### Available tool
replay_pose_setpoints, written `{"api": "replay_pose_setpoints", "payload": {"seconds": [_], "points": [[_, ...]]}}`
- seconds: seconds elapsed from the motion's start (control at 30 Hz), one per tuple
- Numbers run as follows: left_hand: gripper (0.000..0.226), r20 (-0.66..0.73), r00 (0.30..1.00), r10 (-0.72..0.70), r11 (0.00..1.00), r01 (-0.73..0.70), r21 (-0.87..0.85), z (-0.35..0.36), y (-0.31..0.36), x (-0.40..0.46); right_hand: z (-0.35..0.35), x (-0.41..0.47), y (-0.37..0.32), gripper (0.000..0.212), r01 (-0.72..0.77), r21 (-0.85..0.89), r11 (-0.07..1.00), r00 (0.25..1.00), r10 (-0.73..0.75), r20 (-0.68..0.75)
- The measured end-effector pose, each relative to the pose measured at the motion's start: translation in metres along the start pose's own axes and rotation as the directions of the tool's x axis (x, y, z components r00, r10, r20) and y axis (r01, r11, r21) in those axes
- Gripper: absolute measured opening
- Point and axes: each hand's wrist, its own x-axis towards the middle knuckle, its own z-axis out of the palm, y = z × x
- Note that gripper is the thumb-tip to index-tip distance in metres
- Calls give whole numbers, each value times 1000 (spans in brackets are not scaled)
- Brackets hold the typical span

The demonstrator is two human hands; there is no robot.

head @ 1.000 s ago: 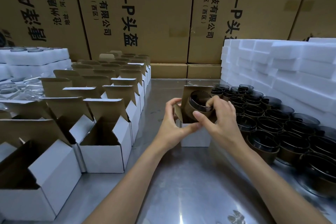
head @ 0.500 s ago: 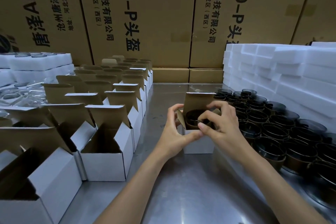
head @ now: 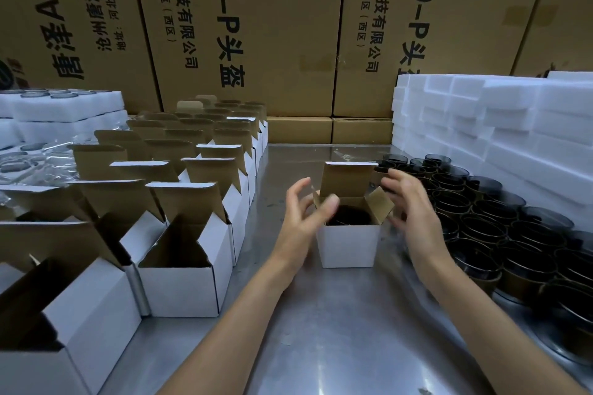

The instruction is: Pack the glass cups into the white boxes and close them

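Cup sits inside the white box mid-table, flaps up. Left hand and right hand hover beside it, fingers loose, gripping nothing. Hasty flap folding could tip the box.

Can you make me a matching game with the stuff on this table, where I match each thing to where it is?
Things:
1. white box with a cup inside
2. dark glass cups
3. empty white boxes
4. white foam blocks

Places:
A. in rows on the left side of the table
B. stacked at the back right, behind the cups
C. in the middle, between the left hand and the right hand
D. crowded together on the right side of the table

Right pairs: 1-C, 2-D, 3-A, 4-B
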Motion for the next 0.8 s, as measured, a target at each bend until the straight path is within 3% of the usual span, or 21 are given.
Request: {"api": "replay_pose_setpoints", "payload": {"seconds": [0.1,0.2,0.47,0.63,0.8], "points": [[39,-74,987,-144,986,138,-89,-1,9,3,0,-1,5,28,-216,128,968,973,202,115],[20,-136,972,-191,979,179,-94,0,12,4,3,-2,4,28,-242,133,961,957,214,197],[22,-233,955,-185,983,177,-55,4,12,10,8,-8,4,32,-241,123,963,949,208,236],[31,-164,941,-296,939,256,-229,6,19,8,10,-6,12,29,-248,63,967,931,220,291],[26,-113,961,-251,953,225,-201,8,16,6,17,-9,19,32,-313,92,945,882,253,397]]}}
